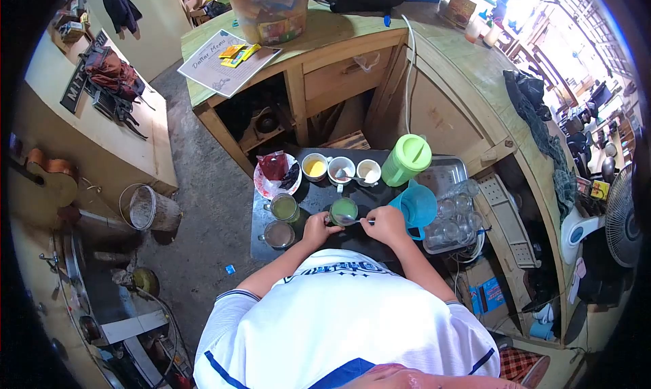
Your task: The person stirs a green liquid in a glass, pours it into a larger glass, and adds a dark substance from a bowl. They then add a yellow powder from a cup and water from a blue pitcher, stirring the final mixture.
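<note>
While right fingers (pixel 368 222) clamp a spoon (pixel 357 221) — left fingers (pixel 333 230) by the green glass (pixel 344 207), hold unclear — a blue pitcher (pixel 416 206) stands near.

mugs (pixel 340 178) behind glass (pixel 343 213) — jug (pixel 418 202) to its right.

Left, a guitar (pixel 52 174) and bucket (pixel 160 210) (rather grimy); right, a fan (pixel 622 216).
</note>
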Tool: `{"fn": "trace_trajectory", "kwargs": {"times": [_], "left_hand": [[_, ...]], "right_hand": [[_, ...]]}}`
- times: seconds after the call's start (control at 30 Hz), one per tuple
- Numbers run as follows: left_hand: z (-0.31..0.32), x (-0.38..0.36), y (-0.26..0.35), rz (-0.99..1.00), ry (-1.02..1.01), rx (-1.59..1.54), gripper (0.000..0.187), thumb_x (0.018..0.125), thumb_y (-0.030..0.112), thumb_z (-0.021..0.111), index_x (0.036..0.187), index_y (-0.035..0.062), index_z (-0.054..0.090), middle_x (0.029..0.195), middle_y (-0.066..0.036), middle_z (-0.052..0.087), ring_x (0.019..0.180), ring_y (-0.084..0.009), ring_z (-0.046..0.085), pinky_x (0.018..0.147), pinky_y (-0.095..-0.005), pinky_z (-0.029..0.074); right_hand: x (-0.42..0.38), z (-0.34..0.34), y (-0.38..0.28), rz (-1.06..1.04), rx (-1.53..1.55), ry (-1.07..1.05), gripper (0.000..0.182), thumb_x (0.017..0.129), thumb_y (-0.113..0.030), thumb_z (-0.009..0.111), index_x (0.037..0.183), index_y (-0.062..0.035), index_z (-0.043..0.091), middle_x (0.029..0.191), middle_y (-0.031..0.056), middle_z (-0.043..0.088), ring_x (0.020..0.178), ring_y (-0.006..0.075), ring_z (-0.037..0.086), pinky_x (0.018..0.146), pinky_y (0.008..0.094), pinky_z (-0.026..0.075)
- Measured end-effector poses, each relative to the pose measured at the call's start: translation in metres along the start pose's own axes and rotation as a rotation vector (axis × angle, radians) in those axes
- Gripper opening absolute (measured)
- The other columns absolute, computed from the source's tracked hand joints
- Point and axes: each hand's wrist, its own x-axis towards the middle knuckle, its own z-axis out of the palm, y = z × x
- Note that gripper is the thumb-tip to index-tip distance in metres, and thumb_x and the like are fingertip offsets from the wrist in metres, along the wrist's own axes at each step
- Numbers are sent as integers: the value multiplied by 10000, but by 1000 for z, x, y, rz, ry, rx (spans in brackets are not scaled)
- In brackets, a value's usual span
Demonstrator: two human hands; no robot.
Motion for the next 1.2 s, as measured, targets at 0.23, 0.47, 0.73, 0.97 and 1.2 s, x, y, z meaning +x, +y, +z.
{"fn": "trace_trajectory", "kwargs": {"times": [0.23,0.47,0.73,0.97,1.2], "left_hand": [[1,-1,3,-46,-10,-11,465,595,354,864,796,-13,661,649,-161,597,600,-321,602,586,-408,470],[-1,-1,5,-40,-26,-63,442,609,336,858,827,-4,680,659,-159,615,601,-308,611,590,-407,475],[0,-2,7,-2,0,-191,428,615,317,859,818,-10,673,667,-170,620,599,-310,609,581,-402,467],[0,0,4,-46,-28,-25,453,614,337,862,816,-19,668,665,-182,615,588,-314,598,577,-407,462],[1,1,1,-28,-20,-46,450,617,335,860,811,-21,665,643,-180,592,570,-313,578,562,-398,450]], "right_hand": [[8,14,3,-35,31,-64,276,762,-355,670,730,-92,744,664,139,663,640,331,645,599,425,519],[6,4,0,-167,-7,-84,246,765,-324,672,721,-92,741,664,130,662,630,318,645,585,423,514],[13,29,-2,-123,40,103,227,745,-293,681,710,-75,731,688,129,656,641,316,645,565,428,505],[22,26,-4,-56,2,83,247,741,-308,680,725,-67,736,711,134,668,658,322,647,584,424,505],[16,20,0,201,29,152,273,763,-318,676,708,-57,735,679,147,667,678,321,659,608,416,518]]}}
